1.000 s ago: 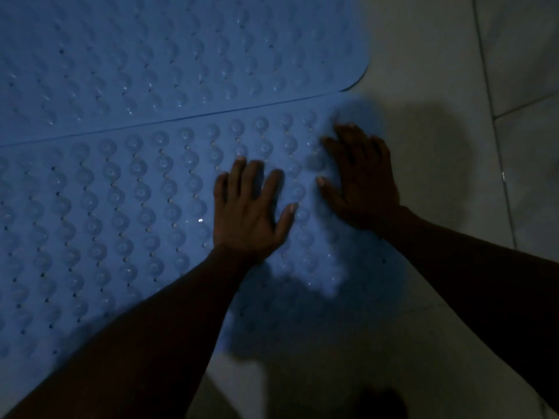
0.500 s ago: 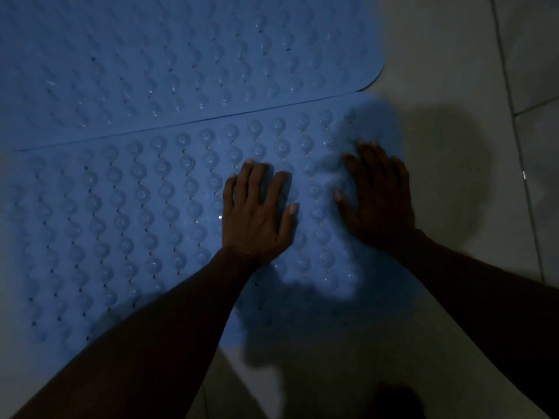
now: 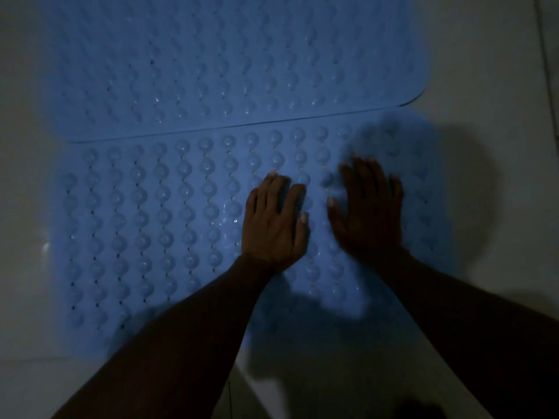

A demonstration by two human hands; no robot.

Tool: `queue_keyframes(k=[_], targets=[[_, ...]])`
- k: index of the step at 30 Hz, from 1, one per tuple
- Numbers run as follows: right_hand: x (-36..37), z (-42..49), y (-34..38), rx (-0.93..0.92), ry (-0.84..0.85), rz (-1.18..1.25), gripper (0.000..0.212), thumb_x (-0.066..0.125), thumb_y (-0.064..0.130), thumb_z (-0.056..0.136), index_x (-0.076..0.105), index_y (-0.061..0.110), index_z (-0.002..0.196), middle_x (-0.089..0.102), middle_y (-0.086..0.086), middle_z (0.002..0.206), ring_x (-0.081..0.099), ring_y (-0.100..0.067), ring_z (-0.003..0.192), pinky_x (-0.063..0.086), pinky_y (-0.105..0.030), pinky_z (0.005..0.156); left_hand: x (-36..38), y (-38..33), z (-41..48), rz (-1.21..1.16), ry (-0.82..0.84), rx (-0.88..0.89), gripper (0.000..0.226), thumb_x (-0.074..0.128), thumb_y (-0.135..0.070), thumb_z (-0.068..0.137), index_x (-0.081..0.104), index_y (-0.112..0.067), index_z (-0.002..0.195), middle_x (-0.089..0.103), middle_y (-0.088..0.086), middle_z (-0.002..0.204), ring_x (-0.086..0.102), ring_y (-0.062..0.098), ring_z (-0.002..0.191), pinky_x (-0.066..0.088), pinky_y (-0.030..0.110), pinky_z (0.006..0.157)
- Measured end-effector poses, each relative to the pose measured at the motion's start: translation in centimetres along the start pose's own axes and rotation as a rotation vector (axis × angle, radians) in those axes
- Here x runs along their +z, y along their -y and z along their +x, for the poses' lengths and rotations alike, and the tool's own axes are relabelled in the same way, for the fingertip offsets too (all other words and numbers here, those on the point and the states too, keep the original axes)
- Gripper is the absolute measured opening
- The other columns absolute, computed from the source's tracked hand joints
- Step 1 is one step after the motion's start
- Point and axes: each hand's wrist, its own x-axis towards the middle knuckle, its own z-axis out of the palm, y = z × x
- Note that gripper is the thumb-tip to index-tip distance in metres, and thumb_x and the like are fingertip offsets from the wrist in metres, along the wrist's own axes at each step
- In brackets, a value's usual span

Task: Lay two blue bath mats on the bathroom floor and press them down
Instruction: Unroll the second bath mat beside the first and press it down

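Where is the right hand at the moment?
In the head view, the right hand lies open, fingers straight, on the right part of the near blue bath mat, just right of the left hand.

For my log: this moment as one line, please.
left hand flat on near mat | right hand open, same mat | far mat laid

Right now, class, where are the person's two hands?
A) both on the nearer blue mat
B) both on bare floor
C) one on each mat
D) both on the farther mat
A: the left hand and right hand both lie flat on the nearer mat, short of the farther mat.
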Motion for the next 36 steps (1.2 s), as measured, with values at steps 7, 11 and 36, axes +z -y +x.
queue_keyframes(k=[7,11,36], targets=[[0.3,-0.2,0.1,0.003,-0.009,-0.028,0.062,0.044,0.048,0.100,0.044,0.015,0.152,0.038,-0.010,0.161,0.031,-0.032,0.151,0.023,-0.058,0.118,-1.2,5.0,-2.4,0.064,-0.064,0.017,0.052,0.052,-0.042,0.096,0.064,-0.008,0.133,0.055,0.024,0.141,0.045,0.045,0.140,0.037,0.056,0.111],[-0.2,0.7,3.1,0.047,-0.044,0.004,0.060,0.038,0.046,0.102,0.040,0.015,0.154,0.039,-0.013,0.159,0.031,-0.034,0.150,0.020,-0.059,0.119,-1.5,4.9,-2.1,0.037,-0.039,-0.001,0.053,0.054,-0.042,0.096,0.063,-0.007,0.134,0.055,0.023,0.140,0.043,0.043,0.141,0.036,0.053,0.112],[1.9,0.7,14.4,-0.129,0.048,0.022,0.065,0.042,0.050,0.099,0.041,0.017,0.155,0.037,-0.010,0.162,0.028,-0.032,0.152,0.019,-0.058,0.120,-4.8,12.7,-5.3,0.022,-0.048,-0.107,0.053,0.046,-0.044,0.098,0.061,-0.009,0.135,0.054,0.020,0.141,0.044,0.041,0.141,0.037,0.053,0.111]])
